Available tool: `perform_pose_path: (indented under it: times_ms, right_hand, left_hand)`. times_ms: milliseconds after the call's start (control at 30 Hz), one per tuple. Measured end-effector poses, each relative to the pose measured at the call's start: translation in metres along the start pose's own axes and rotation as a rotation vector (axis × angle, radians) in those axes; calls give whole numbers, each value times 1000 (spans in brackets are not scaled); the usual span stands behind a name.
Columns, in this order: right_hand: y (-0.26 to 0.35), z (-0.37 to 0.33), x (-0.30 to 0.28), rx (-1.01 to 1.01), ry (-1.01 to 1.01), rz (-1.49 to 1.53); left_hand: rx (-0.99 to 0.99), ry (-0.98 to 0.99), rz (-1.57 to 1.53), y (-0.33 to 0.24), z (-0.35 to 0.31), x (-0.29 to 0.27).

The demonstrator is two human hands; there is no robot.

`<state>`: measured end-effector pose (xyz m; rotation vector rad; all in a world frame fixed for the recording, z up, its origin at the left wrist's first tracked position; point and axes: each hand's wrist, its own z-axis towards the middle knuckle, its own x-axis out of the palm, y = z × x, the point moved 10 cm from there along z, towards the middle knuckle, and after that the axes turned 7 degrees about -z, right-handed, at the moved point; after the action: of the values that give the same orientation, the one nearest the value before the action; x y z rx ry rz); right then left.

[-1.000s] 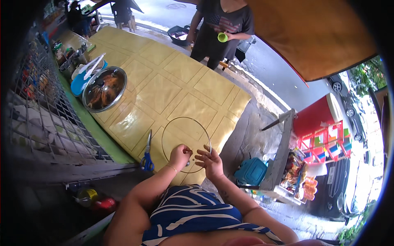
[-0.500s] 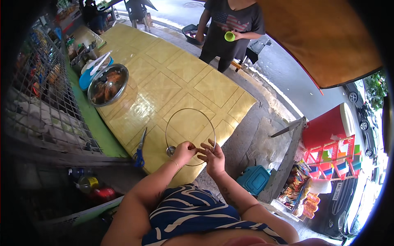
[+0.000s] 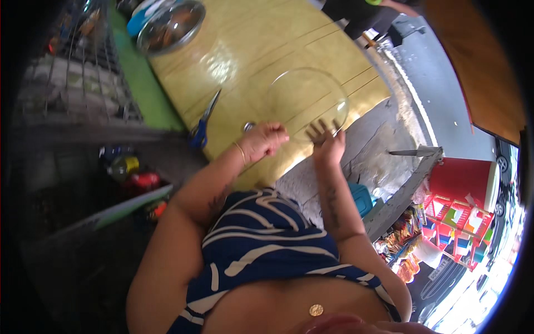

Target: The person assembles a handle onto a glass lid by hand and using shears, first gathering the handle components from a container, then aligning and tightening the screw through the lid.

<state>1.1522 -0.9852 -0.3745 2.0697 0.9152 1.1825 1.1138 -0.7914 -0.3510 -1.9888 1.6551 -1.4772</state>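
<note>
A round clear glass lid (image 3: pixel 309 103) with a thin rim is over the near right part of the yellow-covered table (image 3: pixel 245 72). My right hand (image 3: pixel 328 143) is at its near edge, fingers spread and palm partly turned up; whether they touch the glass is unclear. My left hand (image 3: pixel 264 142) is closed, thumb and fingertips together, just left of the lid. Anything in its pinch is too small to make out. Beside its knuckles shows a small shiny round metal piece (image 3: pixel 248 127), partly covered. Blue-handled scissors (image 3: pixel 204 123) lie to the left, blades pointing away.
A covered bowl of food (image 3: pixel 171 28) stands at the far left near a wire grille (image 3: pixel 83 61). Bottles (image 3: pixel 125 165) sit low at the left. Right of the table are a teal box (image 3: pixel 360 199), a red cooler (image 3: pixel 461 181) and snack packets. A person (image 3: pixel 367 19) stands beyond.
My view has tipped down, so the table sits higher in the picture. My hands have moved apart, and the lid has shifted right, away from my left hand.
</note>
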Motion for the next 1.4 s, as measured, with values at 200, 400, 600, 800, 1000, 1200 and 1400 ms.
perform_pose_path:
  times_ms: [200, 400, 600, 800, 1000, 1200, 1400]
  right_hand:
    - [-30, 43, -23, 136, -108, 26]
    - [-57, -39, -13, 243, -295, -457]
    - [-71, -95, 130, -749, 604, -1108]
    - [-109, -57, 176, -854, 711, -1213]
    - [-161, -131, 167, -919, 728, -1381]
    - [-234, -244, 180, -733, 1083, -1207]
    - [-286, -352, 176, -918, 1615, -1133]
  left_hand:
    - [82, 51, -656, -3, -93, -46]
    - [369, -99, -595, 23, -154, -120]
    - [367, -632, -820, 105, -190, -190]
    - [322, -739, -1071, 183, -168, -193]
    - [413, -642, -1109, 193, -153, -184]
    - [448, -367, -1261, 169, -168, -146]
    - [672, -156, -1438, 212, -230, -184]
